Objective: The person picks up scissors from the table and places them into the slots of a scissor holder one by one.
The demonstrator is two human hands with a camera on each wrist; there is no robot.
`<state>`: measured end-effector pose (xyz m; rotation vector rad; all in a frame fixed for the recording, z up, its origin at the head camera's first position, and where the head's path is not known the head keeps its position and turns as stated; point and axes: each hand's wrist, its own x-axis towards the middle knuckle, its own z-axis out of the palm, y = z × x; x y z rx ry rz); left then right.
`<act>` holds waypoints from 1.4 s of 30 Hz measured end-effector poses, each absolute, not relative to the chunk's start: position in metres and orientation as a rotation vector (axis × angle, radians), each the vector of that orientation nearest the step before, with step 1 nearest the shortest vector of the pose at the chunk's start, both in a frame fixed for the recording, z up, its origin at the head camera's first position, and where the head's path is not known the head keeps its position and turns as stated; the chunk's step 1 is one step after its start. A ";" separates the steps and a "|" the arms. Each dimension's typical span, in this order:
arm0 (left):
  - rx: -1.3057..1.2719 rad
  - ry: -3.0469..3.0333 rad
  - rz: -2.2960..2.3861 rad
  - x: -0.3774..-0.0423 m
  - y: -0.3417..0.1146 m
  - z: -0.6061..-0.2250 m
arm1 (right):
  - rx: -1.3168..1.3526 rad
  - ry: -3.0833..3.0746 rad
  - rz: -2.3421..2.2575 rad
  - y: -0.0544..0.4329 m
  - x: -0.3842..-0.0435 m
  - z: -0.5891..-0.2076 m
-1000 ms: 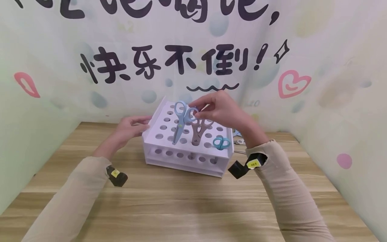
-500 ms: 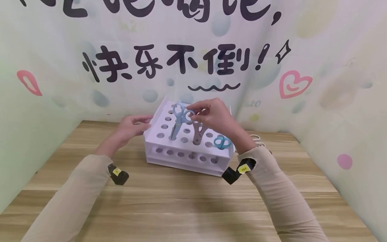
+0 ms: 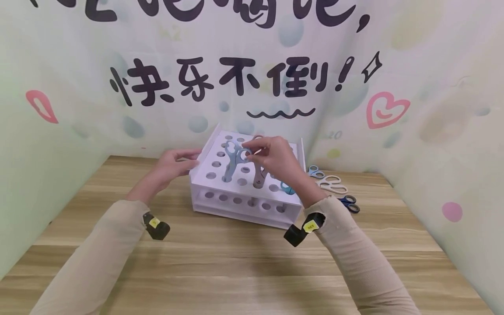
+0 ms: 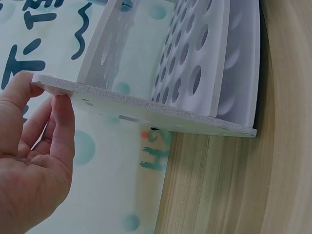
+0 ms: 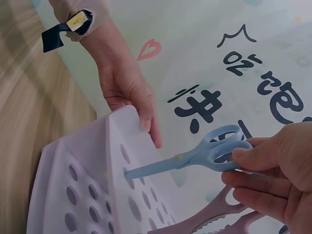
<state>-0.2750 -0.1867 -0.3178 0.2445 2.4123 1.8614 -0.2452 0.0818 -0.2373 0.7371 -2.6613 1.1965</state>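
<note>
My right hand (image 3: 275, 157) pinches light blue scissors (image 5: 180, 160) by one handle loop, with their tip in a front-row hole of the white rack (image 3: 232, 189). In the head view the blades slope down to the left. Upright behind my right fingers stand brown scissors (image 3: 259, 176) in another hole. Small teal scissors (image 3: 286, 187) sit at the rack's front right corner, partly hidden by my wrist. At the opposite end, my left hand (image 4: 39, 161) grips the edge of the rack's side panel between thumb and fingers.
Right of the rack, blue scissors (image 3: 315, 171), white-handled scissors (image 3: 334, 184) and dark blue scissors (image 3: 349, 204) lie on the wooden table (image 3: 236, 267), partly hidden by my right arm. A printed cloth wall (image 3: 177, 122) stands close behind the rack.
My right hand has moved down and slightly left, lowering the light blue scissors into the front-row hole. The scissors lying at right show more now. My left hand keeps its hold on the rack.
</note>
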 end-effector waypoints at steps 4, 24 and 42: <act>0.236 2.416 1.858 -0.275 -0.187 -0.318 | 0.740 -2.630 1.213 0.080 -0.245 -0.247; 0.210 2.393 1.875 -0.275 -0.186 -0.317 | 0.658 -2.452 1.265 0.066 -0.242 -0.289; 0.228 2.396 1.891 -0.274 -0.186 -0.319 | 0.591 -2.503 1.123 0.055 -0.240 -0.313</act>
